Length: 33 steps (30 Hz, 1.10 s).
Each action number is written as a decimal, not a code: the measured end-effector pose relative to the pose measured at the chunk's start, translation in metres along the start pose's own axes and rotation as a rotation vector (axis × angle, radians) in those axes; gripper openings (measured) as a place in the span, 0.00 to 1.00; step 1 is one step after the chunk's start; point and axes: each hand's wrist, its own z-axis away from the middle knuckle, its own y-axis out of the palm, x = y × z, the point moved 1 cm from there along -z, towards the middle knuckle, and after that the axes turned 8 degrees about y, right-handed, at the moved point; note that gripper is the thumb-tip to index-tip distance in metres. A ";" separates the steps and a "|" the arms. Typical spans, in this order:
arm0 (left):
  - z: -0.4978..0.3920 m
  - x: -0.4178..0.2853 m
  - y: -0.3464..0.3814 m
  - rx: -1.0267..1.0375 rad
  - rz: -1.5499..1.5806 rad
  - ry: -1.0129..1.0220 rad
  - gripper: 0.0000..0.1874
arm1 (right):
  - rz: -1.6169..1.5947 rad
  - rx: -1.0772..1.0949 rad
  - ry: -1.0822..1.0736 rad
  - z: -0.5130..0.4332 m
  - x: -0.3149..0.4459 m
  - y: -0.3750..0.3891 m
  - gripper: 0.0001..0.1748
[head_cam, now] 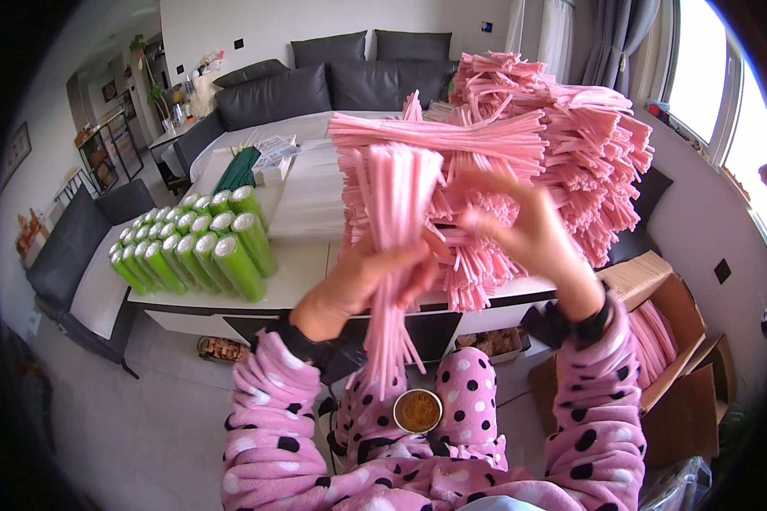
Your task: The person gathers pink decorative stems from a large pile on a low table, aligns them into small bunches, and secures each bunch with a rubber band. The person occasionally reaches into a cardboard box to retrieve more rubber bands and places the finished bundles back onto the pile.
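My left hand (pixel 374 274) is closed around the middle of a bundle of pink fuzzy stems (pixel 399 185), which look like chenille stems. The bundle fans out above my fist, and its loose ends hang below toward my lap. To the right, my right hand (pixel 518 223) is raised and blurred, fingers apart, and nothing shows between them. Behind both hands rises a large pile of similar pink bundles (pixel 588 147) on the white table (pixel 300 255). One bundle (pixel 434 134) lies crosswise on the pile, just beyond the held one.
Green rolls (pixel 236 268) in clear wrap stand in rows at the table's left. Behind them lie a dark green bundle (pixel 238 169) and a white box (pixel 275 163). A round tub (pixel 418 411) with brown contents sits at my lap. Cardboard boxes (pixel 684 326) stand right, one holding pink stems.
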 end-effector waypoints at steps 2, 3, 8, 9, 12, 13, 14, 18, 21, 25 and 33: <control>0.012 0.019 0.011 0.031 0.030 -0.084 0.12 | -0.253 0.064 0.036 0.027 0.008 0.032 0.19; 0.016 0.029 0.015 0.064 0.072 -0.137 0.11 | -0.492 0.179 0.227 0.040 0.009 0.044 0.18; 0.049 0.074 0.014 -0.150 -0.317 0.046 0.08 | -0.276 -0.131 0.241 0.075 0.000 0.082 0.11; 0.060 0.085 0.016 -0.258 -0.368 0.093 0.08 | -0.245 -0.150 0.246 0.081 -0.002 0.088 0.12; 0.091 0.112 0.015 -0.389 -0.554 0.195 0.10 | -0.304 -0.164 0.296 0.097 -0.011 0.110 0.17; 0.100 0.118 0.014 -0.397 -0.624 0.227 0.11 | -0.334 -0.173 0.302 0.102 -0.012 0.116 0.18; 0.109 0.122 0.012 -0.391 -0.624 0.178 0.15 | -0.321 -0.190 0.269 0.106 -0.013 0.121 0.24; 0.124 0.134 0.009 -0.639 -0.418 0.245 0.12 | -0.641 -0.326 0.266 0.117 -0.012 0.131 0.26; 0.127 0.132 0.004 -0.589 -0.377 0.199 0.12 | -0.507 -0.321 0.175 0.117 -0.012 0.128 0.19; 0.129 0.132 0.002 -0.461 -0.409 0.214 0.13 | -0.510 -0.313 0.202 0.116 -0.015 0.129 0.15; 0.130 0.135 -0.005 -0.390 -0.337 0.204 0.15 | -0.502 -0.342 0.216 0.114 -0.020 0.136 0.11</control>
